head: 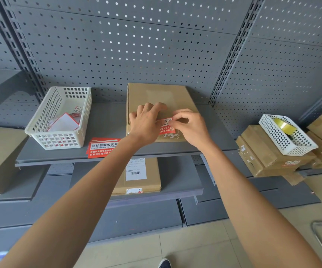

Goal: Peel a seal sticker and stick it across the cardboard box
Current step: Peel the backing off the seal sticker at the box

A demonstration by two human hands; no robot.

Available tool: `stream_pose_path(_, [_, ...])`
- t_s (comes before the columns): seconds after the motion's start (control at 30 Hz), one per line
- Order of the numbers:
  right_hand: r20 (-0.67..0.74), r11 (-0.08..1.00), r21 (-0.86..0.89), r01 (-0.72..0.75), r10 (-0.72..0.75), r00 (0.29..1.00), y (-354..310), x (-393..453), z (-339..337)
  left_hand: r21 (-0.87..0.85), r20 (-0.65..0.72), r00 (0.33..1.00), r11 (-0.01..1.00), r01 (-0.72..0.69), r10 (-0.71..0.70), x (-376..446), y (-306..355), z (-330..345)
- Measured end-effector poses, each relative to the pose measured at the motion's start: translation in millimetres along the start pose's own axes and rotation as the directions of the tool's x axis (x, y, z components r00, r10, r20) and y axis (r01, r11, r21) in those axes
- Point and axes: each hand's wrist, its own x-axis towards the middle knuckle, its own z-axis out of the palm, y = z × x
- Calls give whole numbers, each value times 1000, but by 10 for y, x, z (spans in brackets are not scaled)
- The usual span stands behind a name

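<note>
Cardboard box lies flat on grey shelf, seal sticker at its 6 o'clock edge. Left hand spread open, pressing the box at sticker's 9 o'clock. Right hand pinches the sticker's 3 o'clock side.

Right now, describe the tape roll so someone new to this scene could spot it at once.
Look right of the grey shelf where both hands work, to the stacked brown boxes. A white basket sits on top of them, and the tape roll lies inside. It is the only yellow thing there; the other white basket, on the left, holds red-edged stickers.
</note>
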Motion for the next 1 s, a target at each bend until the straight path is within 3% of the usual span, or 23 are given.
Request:
stream_pose_path(0.33, [-5, 998, 43, -37, 37, 999, -7, -11, -23, 13, -68, 996, 999, -48, 49, -46, -90, -7])
stream_pose_path(0.63, [-56, 998, -25, -62, 60, 997, -49, 7, 93, 26, -86, 994, 997, -71, 73, -69, -87, 19])
stream_pose_path(0.77, [-64, 993, 77, -84, 89, 994, -85, 11, 155, 39, -90, 993, 996, -75, 78, -67, -107, 37])
stream_pose_path(1.0, [12, 995, 89, -54, 53, 999, -71, 26, 116, -14, -97, 990, 995, -101, 99, -76, -135, -10])
